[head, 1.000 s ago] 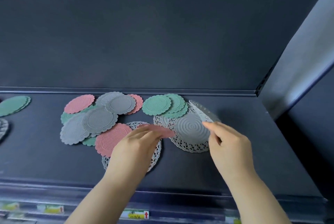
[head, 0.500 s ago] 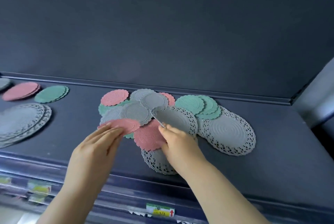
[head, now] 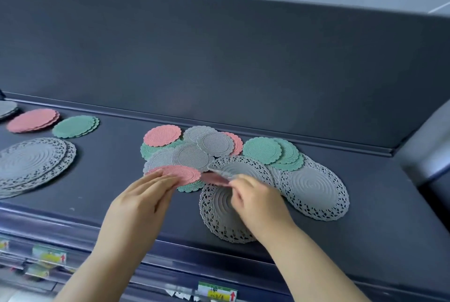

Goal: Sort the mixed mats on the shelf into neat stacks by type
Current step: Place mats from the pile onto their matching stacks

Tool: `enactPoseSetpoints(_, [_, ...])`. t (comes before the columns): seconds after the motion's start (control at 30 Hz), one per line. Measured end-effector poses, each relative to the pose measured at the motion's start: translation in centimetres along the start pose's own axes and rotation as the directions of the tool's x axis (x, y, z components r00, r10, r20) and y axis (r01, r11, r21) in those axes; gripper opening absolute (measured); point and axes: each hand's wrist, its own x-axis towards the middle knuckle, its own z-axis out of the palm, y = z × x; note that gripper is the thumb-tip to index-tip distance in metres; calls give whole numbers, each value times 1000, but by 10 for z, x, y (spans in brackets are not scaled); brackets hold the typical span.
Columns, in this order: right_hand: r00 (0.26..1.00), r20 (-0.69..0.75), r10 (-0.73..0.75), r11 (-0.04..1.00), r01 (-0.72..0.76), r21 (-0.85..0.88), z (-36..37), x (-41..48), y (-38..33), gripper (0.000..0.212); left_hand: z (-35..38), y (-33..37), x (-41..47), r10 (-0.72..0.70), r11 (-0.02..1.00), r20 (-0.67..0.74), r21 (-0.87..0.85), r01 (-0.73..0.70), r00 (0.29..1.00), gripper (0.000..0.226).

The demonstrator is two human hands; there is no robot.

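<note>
A dark shelf holds sorted piles at the left: a pink stack, a green stack and a lace stack. At the mixed pile, the left hand pinches a pink mat, fingers nearly straight. The right hand has its curled fingers clamped on a lace mat, with a second pink mat touching them. This looks like the gathering step; next, each mat needs carrying left and squaring on its stack.
</note>
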Motion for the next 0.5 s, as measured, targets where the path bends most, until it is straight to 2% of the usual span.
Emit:
enactPoseSetpoints(0.07, [973, -176, 149, 985, -130, 115, -19, 0, 10, 8, -1, 4, -3, -12, 1000, 9, 1, 12, 1000, 34])
enactPoseSetpoints(0.17, [885, -383, 264, 956, -189, 223, -41, 5, 24, 6, 0, 15, -6, -26, 1000, 8, 10, 26, 1000, 34])
enactPoseSetpoints(0.3, [847, -442, 296, 938, -169, 303, -48, 13, 15, 12, -1, 30, -8, -35, 999, 3, 7, 35, 999, 34])
enactPoseSetpoints(0.5, [879, -422, 221, 931, -62, 359, -36, 17, -50, 9, -44, 6, -24, -39, 999, -53, 7, 40, 998, 32])
